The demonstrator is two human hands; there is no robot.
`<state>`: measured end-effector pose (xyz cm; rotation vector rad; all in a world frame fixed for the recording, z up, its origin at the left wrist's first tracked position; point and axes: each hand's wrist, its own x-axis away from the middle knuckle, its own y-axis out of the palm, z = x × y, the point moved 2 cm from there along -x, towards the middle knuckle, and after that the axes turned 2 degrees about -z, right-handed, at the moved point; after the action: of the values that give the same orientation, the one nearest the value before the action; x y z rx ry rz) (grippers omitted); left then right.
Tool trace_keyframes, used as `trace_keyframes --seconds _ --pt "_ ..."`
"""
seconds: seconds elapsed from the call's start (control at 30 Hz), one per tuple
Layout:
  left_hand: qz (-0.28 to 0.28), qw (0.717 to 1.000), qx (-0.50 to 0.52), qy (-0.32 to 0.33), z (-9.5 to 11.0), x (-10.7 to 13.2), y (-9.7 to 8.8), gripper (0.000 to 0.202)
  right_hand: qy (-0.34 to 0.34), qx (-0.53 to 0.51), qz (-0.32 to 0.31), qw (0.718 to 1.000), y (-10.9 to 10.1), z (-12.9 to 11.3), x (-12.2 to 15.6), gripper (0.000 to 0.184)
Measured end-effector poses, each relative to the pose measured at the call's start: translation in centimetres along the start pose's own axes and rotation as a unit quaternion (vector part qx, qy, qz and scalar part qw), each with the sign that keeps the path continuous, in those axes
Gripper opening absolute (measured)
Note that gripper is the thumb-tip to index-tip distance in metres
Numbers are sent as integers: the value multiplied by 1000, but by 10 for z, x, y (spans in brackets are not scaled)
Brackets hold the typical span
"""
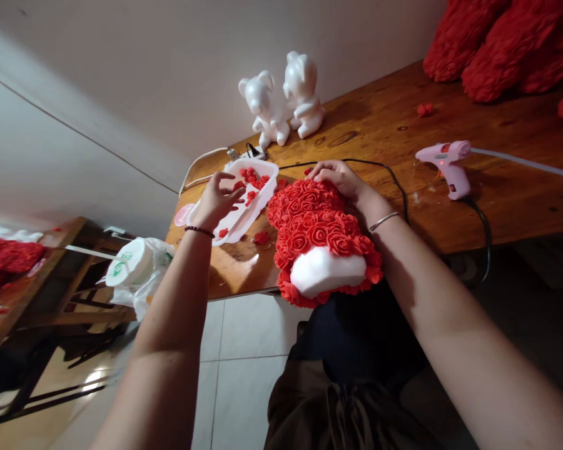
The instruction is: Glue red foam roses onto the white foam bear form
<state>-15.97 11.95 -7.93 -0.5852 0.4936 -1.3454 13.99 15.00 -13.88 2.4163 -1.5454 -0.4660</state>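
A foam figure covered in red foam roses (309, 219) rests at the table's edge by my lap, with a bare white patch (328, 270) on its near end. My right hand (340, 181) curls over its far side and steadies it; some fingertips are hidden behind the roses. Above a white plastic tray (241, 232) hovers my left hand (219, 201), fingers apart and bent. Loose red roses (253, 178) lie in the tray, one of them close to my left fingertips. Another rose (261, 237) sits on the wood between tray and figure.
A pink glue gun (445, 165) with a lit red light lies to the right, its cable trailing off the table. Two white foam bears (265, 109) stand by the wall near a power strip (248, 156). Red rose-covered shapes (511, 50) fill the back right. A white bucket (130, 262) is left.
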Motion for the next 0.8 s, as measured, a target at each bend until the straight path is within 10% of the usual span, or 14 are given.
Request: trace_keyframes --seconds 0.2,0.47,0.67,0.8 --pt "-14 999 -13 44 23 22 6 38 16 14 8 1000 0 -1 -1 9" --pt "-41 978 -15 202 115 115 23 39 10 3 9 1000 -1 2 -2 9" --pt "-47 870 -190 452 140 178 36 26 1 15 6 1000 -1 1 -2 5" --pt "-72 837 -237 489 132 183 43 35 12 20 7 1000 -1 1 -3 5"
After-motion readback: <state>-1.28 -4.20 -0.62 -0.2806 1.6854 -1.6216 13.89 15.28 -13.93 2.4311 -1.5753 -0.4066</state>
